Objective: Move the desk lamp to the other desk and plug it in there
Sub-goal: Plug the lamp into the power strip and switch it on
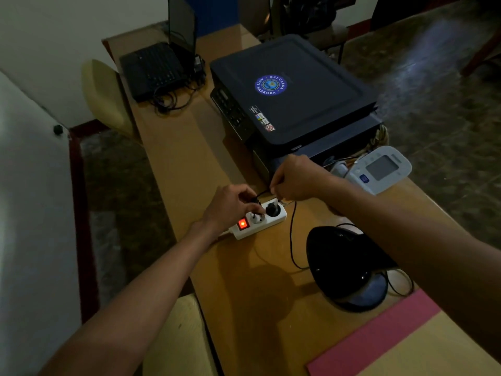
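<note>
The black desk lamp (343, 263) stands on the wooden desk (189, 169) at the right, with its shade hanging over its round base. Its thin black cord (291, 240) runs up from the lamp to my right hand (294, 179), which pinches it just behind the white power strip (280, 216). My left hand (230, 204) rests on the strip and holds the cord's small black plug (254, 200) at the strip's far edge. The strip's red switch (243, 223) is lit. The socket beside the switch is empty, and a round black plug (271, 210) fills the far one.
A dark printer (290, 90) sits right behind the strip. A white blood pressure monitor (382, 169) lies to the right of it. A laptop (160, 66) with tangled cables is at the desk's far end. A red sheet (379, 337) lies near me, with cream chairs (105, 96) on the left.
</note>
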